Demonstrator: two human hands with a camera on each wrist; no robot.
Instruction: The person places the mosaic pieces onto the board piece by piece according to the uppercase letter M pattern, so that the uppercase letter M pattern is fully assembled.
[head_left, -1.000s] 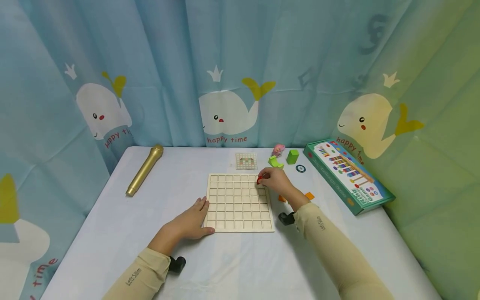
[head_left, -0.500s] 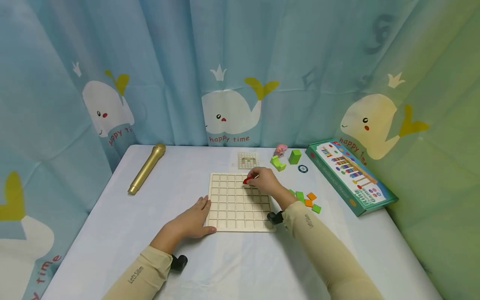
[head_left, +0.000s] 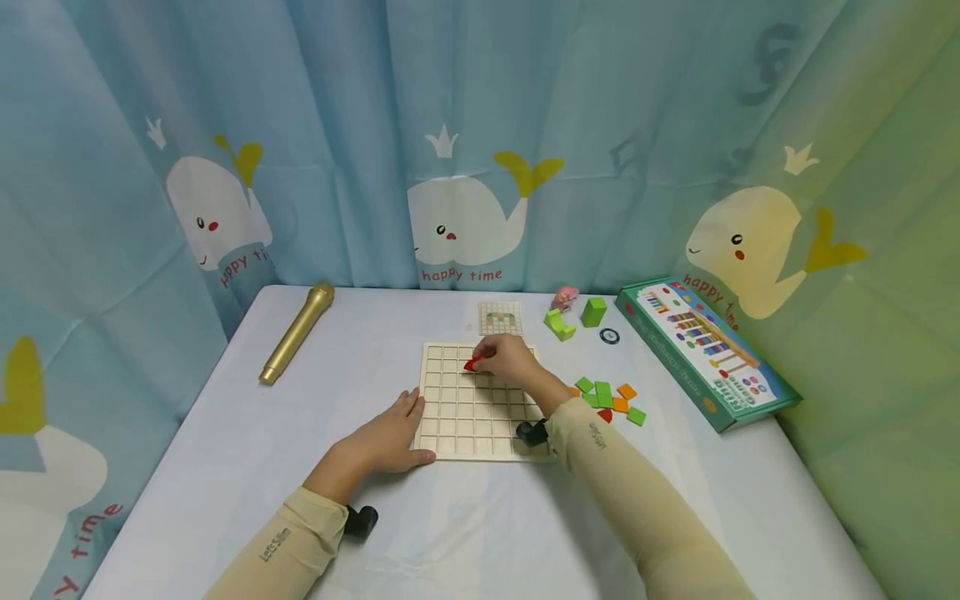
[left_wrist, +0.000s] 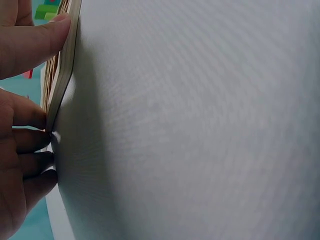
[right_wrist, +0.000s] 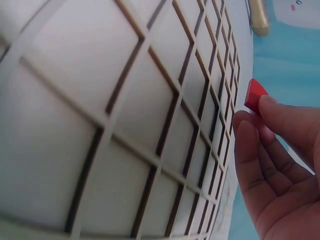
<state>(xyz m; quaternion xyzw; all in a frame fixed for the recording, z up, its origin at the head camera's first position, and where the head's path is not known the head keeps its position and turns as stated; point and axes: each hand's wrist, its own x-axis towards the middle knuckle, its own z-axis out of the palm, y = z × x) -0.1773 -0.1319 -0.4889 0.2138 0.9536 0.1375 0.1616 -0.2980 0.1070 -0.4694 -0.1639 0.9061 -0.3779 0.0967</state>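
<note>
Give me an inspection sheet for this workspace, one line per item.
Surface: white table.
Job's things: wooden grid board, cells bare; red piece above its far rows.
Clutter: gold microphone, pattern card, green blocks, loose tiles, green box.
Hands: right hand pinches the red piece; left hand rests against the board's near-left edge.
Cables: nothing seen.
Surroundings: whale-print curtain.

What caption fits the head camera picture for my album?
Right hand pinches a red piece over the wooden grid board; left hand steadies it.
</note>
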